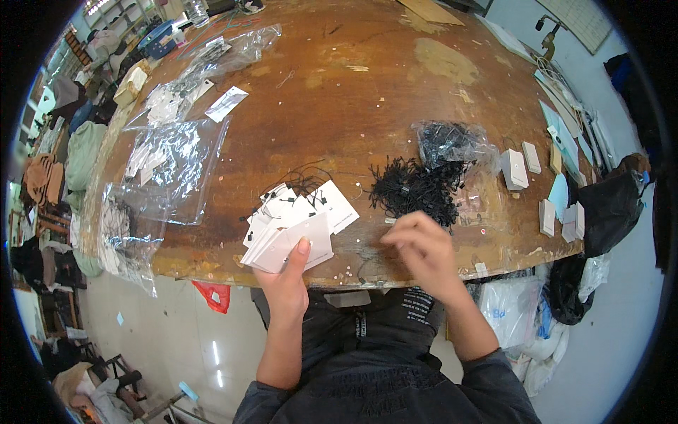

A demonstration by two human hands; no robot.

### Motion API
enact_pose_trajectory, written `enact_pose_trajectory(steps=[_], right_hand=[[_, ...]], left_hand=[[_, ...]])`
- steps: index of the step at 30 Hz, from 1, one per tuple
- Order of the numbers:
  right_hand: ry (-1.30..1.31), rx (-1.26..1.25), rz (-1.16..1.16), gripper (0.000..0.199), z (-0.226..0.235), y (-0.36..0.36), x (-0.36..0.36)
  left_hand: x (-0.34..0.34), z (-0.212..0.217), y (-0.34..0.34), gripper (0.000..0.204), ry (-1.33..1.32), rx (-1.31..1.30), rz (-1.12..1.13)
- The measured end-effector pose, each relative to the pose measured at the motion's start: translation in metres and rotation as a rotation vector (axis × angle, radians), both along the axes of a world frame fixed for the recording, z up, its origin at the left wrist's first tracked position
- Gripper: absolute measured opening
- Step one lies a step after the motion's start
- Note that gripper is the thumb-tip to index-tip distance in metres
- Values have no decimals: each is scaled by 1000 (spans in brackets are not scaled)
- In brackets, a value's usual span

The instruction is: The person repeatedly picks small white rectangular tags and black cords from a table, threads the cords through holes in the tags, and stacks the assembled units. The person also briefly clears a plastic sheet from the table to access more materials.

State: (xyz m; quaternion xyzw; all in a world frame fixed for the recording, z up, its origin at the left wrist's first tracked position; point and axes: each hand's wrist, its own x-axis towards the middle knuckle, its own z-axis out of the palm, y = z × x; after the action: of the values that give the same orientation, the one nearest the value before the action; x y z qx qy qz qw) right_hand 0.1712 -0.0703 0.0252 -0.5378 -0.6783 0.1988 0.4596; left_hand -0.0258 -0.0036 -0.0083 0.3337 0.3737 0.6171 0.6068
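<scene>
My left hand grips a fanned stack of white paper tags at the near edge of a worn brown wooden table; more white tags with thin black strings lie just beyond the stack. My right hand hovers to the right with fingers curled, right beside a heap of black string loops. Whether a string is pinched in it is hidden. Behind the heap sits a clear bag holding more black strings.
Several clear plastic bags with tags cover the table's left side. Small white boxes stand at the right edge, with papers beyond. Bags lie on the floor at right. Clothes pile up at far left.
</scene>
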Motion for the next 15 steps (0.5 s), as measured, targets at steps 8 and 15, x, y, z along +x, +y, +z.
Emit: enact_pose_trajectory(steps=[8,15], right_hand=[[697,-167,-165,11,-5,9,-53],[485,-79,-223,4,-7,25,-59]], left_hand=[[17,-4,-14,41,5,5,-153],[19,-3,-16,33,65,70,-134]])
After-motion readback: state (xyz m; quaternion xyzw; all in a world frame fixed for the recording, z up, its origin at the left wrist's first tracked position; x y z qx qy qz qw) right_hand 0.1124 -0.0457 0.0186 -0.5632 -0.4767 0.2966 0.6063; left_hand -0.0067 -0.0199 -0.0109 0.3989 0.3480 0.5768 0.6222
